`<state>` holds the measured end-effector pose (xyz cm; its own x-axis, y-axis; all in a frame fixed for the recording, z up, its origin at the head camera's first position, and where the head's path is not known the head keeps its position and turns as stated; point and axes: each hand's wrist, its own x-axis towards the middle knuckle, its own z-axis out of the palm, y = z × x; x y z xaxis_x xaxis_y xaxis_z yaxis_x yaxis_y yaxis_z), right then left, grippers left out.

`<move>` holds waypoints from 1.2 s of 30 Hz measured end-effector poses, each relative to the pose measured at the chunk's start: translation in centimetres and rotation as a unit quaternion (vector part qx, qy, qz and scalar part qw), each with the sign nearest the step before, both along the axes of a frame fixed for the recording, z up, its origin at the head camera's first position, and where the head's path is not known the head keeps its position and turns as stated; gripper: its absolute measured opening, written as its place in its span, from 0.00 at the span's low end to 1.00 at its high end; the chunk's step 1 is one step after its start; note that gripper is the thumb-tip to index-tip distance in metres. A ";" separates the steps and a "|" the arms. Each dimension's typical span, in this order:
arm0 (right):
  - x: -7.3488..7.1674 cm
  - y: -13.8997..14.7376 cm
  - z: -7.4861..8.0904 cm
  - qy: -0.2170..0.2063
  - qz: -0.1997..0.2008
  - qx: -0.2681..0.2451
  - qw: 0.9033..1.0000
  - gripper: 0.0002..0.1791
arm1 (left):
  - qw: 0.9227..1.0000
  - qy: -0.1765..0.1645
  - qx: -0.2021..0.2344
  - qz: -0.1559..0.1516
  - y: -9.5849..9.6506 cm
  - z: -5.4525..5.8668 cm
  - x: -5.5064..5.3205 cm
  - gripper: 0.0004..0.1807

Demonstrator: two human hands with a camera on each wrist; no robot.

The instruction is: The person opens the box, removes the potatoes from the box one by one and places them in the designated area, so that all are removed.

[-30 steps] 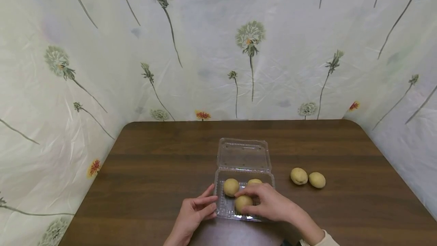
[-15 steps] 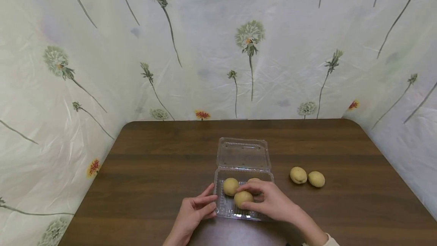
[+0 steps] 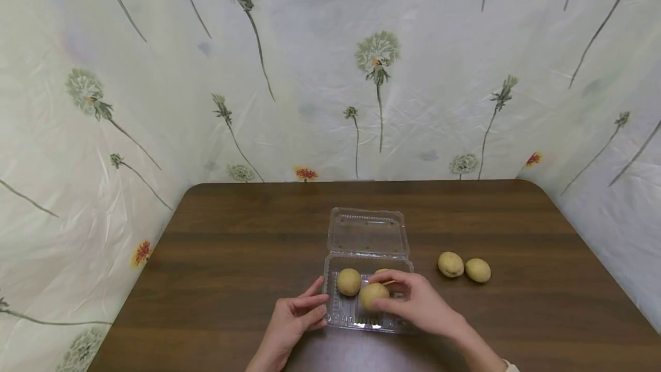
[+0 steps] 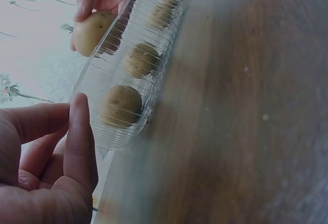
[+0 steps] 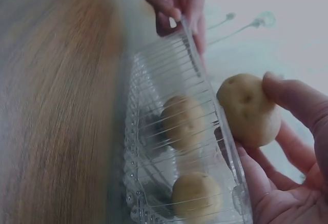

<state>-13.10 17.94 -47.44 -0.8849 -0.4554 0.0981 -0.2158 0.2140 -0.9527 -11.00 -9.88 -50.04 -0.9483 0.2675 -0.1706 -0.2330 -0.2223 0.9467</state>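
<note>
A clear plastic clamshell container [image 3: 334, 319] lies on the table with its lid [image 3: 368, 233] folded back. My left hand [image 3: 294, 323] pinches its left rim between thumb and fingers, as the right wrist view also shows. My right hand [image 3: 420, 306] grips a potato [image 5: 249, 110] above the container's front part, near rim height in both wrist views. Inside sit a potato [image 3: 349, 282] at the left and another potato [image 3: 383, 272] at the right, mostly hidden behind my right fingers in the head view. Through the clear wall both potatoes show on the container's floor.
Two loose potatoes lie to the right of the container, a nearer-in potato [image 3: 451, 264] and an outer potato [image 3: 478, 270]. The brown wooden table [image 3: 232, 257] ends at the back against a flower-printed sheet [image 3: 310, 73].
My right hand has raised the potato from low at the container's front and shifted it slightly back and to the right. My left hand has stayed at the rim.
</note>
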 end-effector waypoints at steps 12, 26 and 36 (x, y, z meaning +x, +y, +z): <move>0.7 1.0 0.2 -0.069 -0.012 -0.051 0.996 0.20 | 1.000 0.002 -0.006 0.002 0.0 0.1 0.0 0.17; 1.6 1.9 0.4 -0.075 -0.046 -0.064 0.994 0.21 | 1.000 -0.002 0.003 0.005 0.1 0.3 0.1 0.17; 1.9 2.8 0.2 -0.081 -0.075 -0.059 0.992 0.22 | 1.000 0.000 -0.005 0.001 0.1 0.1 0.2 0.18</move>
<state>-11.25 20.71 -47.28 -0.9501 -0.3120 -0.0048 -0.0331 0.1160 -0.9927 -10.85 -9.80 -49.98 -0.9486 0.2645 -0.1738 -0.2331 -0.2126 0.9489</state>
